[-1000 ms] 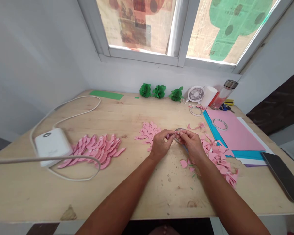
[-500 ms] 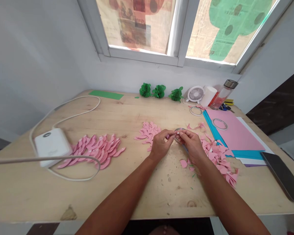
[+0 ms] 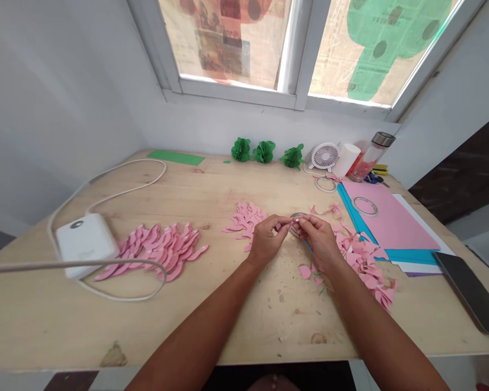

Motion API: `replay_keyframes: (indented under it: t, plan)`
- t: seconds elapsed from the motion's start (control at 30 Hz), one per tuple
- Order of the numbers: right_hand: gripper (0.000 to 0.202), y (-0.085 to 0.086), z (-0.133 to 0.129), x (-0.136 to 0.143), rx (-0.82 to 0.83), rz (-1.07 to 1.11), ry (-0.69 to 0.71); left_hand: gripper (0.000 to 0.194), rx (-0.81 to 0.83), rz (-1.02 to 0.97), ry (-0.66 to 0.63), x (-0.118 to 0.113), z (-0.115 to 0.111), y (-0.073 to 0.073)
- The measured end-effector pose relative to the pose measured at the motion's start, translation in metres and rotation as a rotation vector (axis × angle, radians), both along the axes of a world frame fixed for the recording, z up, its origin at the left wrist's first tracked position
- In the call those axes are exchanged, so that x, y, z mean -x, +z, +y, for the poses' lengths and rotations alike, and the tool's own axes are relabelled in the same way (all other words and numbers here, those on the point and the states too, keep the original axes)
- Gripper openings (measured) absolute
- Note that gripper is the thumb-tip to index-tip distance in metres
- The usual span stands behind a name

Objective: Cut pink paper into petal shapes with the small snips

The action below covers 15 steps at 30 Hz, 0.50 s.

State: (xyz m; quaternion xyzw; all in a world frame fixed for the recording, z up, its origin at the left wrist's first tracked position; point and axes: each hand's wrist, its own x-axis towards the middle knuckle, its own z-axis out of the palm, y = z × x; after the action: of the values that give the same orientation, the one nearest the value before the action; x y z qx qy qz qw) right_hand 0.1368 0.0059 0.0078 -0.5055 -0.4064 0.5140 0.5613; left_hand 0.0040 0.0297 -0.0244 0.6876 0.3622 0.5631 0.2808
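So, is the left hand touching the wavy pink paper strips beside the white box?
Apart: the head view shows bare wooden tabletop between the left hand and those paper strips.

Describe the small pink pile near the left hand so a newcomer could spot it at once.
On the wooden table, find the left hand. Just left of it and toward the window lies the small pile of pink paper pieces. Its pieces are visibly smaller than those in the larger pile beside the white box.

Pale wooden table (image 3: 195,201) against a white wall (image 3: 195,125) beneath a bright two-pane window (image 3: 311,54)
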Motion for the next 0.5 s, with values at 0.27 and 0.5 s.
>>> replay_keyframes:
  t: [0.27,0.5]
  plan:
    - [0.021,-0.0021,0.0003,-0.0001,-0.013,0.032,0.005,0.008,0.014,-0.008,0.029,0.0006,-0.0006,0.0031]
    - [0.023,-0.003,-0.0005,0.002,-0.023,-0.016,0.025,0.008,-0.008,0.003,0.044,0.0003,-0.0016,0.0031]
